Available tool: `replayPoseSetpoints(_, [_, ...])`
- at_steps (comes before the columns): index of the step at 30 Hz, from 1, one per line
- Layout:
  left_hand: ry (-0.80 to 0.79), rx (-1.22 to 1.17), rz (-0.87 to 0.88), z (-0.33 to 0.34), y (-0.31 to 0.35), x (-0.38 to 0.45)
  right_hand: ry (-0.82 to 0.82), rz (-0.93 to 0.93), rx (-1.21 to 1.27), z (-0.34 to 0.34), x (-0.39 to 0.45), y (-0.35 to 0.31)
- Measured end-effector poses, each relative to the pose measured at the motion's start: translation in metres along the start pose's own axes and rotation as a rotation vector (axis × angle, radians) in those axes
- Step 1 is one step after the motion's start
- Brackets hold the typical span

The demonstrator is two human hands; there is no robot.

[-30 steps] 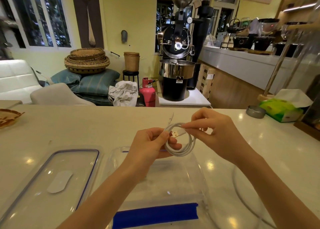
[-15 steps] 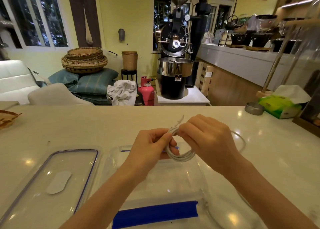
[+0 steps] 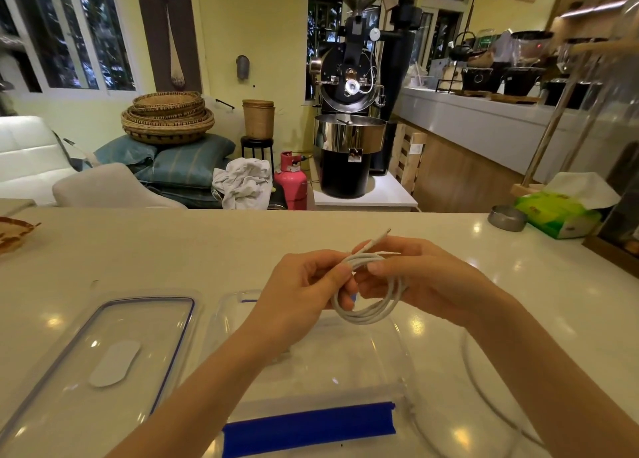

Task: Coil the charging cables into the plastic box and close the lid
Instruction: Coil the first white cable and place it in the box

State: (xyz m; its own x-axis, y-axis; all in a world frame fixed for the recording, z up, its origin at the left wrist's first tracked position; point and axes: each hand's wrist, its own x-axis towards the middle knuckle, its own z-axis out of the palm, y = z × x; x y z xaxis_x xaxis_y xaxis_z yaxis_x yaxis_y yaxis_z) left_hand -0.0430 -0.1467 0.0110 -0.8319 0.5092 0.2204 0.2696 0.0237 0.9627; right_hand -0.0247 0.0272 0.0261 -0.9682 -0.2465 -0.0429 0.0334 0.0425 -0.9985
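A white charging cable [image 3: 371, 310] hangs as a small coil between both hands, above the open clear plastic box [image 3: 397, 357]. My left hand [image 3: 301, 290] pinches the coil's top left. My right hand [image 3: 425, 279] grips the loops on the right, and a plug end sticks up past its fingers. The box has a blue clip along its near edge. Its clear lid [image 3: 103, 357], edged in blue, lies flat on the counter to the left. Another white cable [image 3: 484, 399] curves on the counter under my right forearm.
The white counter [image 3: 173, 250] holds a metal dish [image 3: 506, 218] and a green tissue pack [image 3: 560, 215] at the far right, and a woven tray [image 3: 14, 231] at the far left. Beyond the counter stand a coffee roaster, baskets and chairs.
My right hand has swept around the coil and come back to its right side, adding a loop. The coil now hangs wider, with the plug end pointing up and right.
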Motion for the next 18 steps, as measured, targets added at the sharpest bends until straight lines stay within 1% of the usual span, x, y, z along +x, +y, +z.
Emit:
replayPoseSetpoints(2, [-0.045, 0.017, -0.006, -0.003, 0.000, 0.001, 0.006, 0.031, 0.114, -0.002, 0.003, 0.000])
replayPoseSetpoints(4, [-0.113, 0.050, -0.022, -0.005, 0.000, 0.000, 0.058, 0.055, 0.202, -0.005, 0.005, -0.001])
replayPoseSetpoints(7, [-0.154, 0.046, -0.042, -0.001, -0.001, -0.002, 0.055, 0.095, 0.120, -0.012, 0.004, 0.002])
replayPoseSetpoints(12, [-0.148, 0.052, -0.026, 0.003, 0.000, -0.002, -0.026, 0.136, 0.156, -0.017, 0.007, 0.011])
replayPoseSetpoints(15, [-0.179, 0.082, -0.019, 0.003, -0.002, -0.004, -0.094, 0.157, 0.155, -0.016, 0.008, 0.012])
replayPoseSetpoints(18, [-0.190, 0.089, -0.051, 0.003, -0.004, -0.004, -0.041, 0.120, 0.073, -0.017, 0.008, 0.013])
